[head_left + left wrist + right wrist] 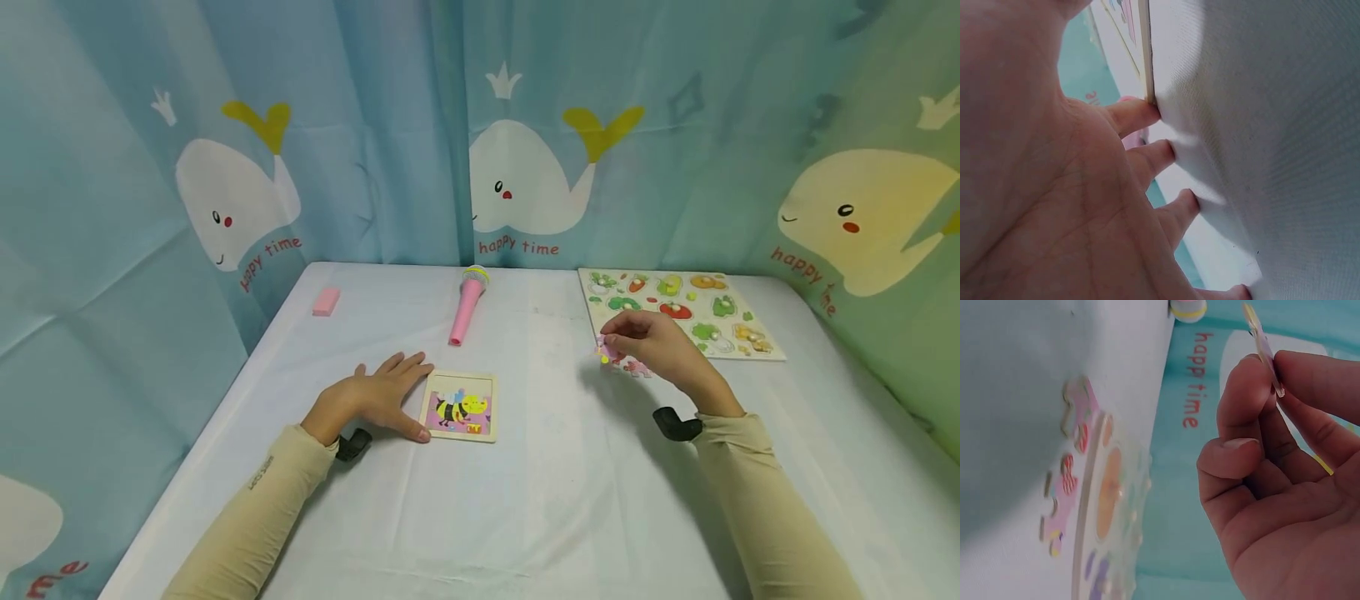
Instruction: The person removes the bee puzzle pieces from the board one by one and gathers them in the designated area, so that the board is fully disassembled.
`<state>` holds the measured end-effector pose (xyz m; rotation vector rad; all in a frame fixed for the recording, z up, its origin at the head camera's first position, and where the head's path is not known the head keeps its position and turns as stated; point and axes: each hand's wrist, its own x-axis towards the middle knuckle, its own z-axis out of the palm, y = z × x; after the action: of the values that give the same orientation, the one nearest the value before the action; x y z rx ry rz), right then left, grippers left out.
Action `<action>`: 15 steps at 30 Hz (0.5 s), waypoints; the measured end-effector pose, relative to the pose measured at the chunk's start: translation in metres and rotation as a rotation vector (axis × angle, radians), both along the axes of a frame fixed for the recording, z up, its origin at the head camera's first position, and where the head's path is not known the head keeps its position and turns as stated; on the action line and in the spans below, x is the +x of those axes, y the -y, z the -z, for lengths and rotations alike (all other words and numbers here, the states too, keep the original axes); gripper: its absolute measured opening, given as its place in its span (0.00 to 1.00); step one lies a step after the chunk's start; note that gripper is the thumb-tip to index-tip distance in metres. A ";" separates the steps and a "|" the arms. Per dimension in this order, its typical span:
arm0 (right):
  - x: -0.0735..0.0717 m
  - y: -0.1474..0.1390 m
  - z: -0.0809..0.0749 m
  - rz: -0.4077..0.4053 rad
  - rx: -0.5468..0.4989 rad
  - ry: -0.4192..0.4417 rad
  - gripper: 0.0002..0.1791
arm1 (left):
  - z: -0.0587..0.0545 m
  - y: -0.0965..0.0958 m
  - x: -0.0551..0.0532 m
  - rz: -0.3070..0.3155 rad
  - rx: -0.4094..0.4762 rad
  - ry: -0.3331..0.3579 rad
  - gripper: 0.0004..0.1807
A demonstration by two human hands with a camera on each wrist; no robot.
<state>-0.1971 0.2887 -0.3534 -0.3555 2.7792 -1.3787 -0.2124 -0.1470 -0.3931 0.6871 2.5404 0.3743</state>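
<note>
A small square wooden puzzle tray (461, 437) with a bee picture lies on the table. My left hand (386, 395) rests at its left side, fingers spread, thumb by the near corner and index finger at the far one. In the left wrist view, a fingertip meets the tray's edge (1146, 56). My right hand (648, 343) is raised over the table and pinches a thin jigsaw piece (1264, 356) between thumb and index finger. Below it, pink loose jigsaw pieces (637, 367) lie beside the vegetable board; two pieces (1063, 503) show in the right wrist view.
The vegetable peg board (693, 333) lies at the back right, just beyond my right hand. A pink toy microphone (468, 310) is behind the tray. At the back left sits a pink block (326, 302). Whale-print curtains (412, 167) border the table at the back and sides.
</note>
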 end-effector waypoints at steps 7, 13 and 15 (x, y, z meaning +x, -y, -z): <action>0.001 -0.018 -0.004 0.022 0.024 -0.017 0.11 | 0.002 0.000 -0.001 0.007 -0.003 -0.010 0.66; 0.001 -0.031 -0.007 0.059 0.065 0.023 0.14 | 0.004 0.001 -0.002 0.003 -0.017 -0.014 0.66; 0.002 -0.034 -0.009 0.067 0.090 0.037 0.14 | 0.005 0.001 -0.002 -0.001 -0.015 -0.011 0.66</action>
<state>-0.1955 0.3231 -0.3441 -0.2338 2.8358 -1.2541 -0.2148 -0.1481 -0.3978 0.6840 2.5517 0.3519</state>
